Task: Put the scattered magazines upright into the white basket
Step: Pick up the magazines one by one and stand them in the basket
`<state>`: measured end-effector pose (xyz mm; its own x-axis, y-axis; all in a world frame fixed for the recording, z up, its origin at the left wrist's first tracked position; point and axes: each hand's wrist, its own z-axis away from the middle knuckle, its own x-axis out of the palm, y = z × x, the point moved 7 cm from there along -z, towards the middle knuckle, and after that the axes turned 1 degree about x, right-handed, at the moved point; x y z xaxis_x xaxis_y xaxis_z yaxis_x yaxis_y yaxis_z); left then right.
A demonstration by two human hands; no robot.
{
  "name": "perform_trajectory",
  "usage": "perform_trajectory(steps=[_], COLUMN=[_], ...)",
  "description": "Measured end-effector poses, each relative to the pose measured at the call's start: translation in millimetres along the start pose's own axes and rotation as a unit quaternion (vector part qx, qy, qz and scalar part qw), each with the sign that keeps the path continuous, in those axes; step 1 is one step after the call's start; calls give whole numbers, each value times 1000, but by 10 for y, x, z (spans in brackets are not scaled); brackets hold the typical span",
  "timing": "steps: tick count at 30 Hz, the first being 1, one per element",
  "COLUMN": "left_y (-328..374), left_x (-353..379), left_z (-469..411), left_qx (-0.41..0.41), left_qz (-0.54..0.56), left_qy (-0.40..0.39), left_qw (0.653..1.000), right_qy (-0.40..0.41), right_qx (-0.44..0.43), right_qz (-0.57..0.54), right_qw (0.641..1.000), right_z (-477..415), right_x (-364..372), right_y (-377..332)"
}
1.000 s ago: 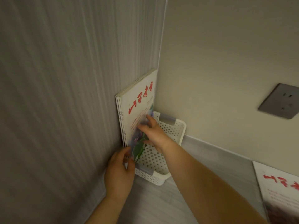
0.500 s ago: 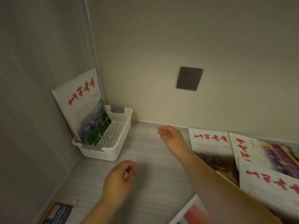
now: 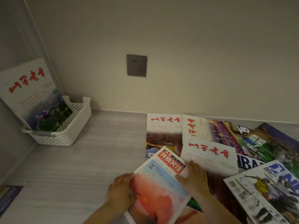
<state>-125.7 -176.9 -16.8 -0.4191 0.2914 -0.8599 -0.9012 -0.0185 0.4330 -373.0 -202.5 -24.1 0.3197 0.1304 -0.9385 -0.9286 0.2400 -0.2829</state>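
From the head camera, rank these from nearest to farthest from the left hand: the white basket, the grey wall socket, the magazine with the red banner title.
1. Magazine with the red banner title: gripped by the left hand.
2. White perforated plastic basket: far left corner.
3. Grey wall socket: up on the back wall.

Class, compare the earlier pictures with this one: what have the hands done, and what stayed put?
Both hands left the basket and moved right to the pile; the left hand and right hand now grip a red-covered magazine. The white basket and its upright magazines stayed put.
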Motion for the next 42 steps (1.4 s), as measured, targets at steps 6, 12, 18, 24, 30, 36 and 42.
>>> perform_trajectory(steps=[6, 12, 18, 24, 30, 36, 42], left_y=[108, 178, 202, 95, -223, -862, -1505], left_x=[-28, -86, -348, -819, -1236, -1632, -2235], left_z=[-44, -5, 225, 385, 388, 303, 187], left_qx=[-80, -108, -45, -20, 8, -10, -24], left_qz=[-8, 80, 221, 440, 476, 403, 394], left_qy=[-13, 26, 100, 212, 259, 324, 414], left_qw=[997, 991, 969, 872, 840, 856, 820], right_qy=[1, 23, 92, -54, -113, -97, -83], right_qx=[-23, -20, 70, 66, 9, -13, -122], right_qz=[-11, -85, -402, -590, -659, -628, -612], right_qw=[1000, 996, 908, 803, 744, 772, 777], right_z=[25, 16, -6, -67, -185, -349, -513], right_x=[25, -37, -214, -309, -500, -632, -899], right_y=[27, 72, 116, -487, -1325, -2217, -3350])
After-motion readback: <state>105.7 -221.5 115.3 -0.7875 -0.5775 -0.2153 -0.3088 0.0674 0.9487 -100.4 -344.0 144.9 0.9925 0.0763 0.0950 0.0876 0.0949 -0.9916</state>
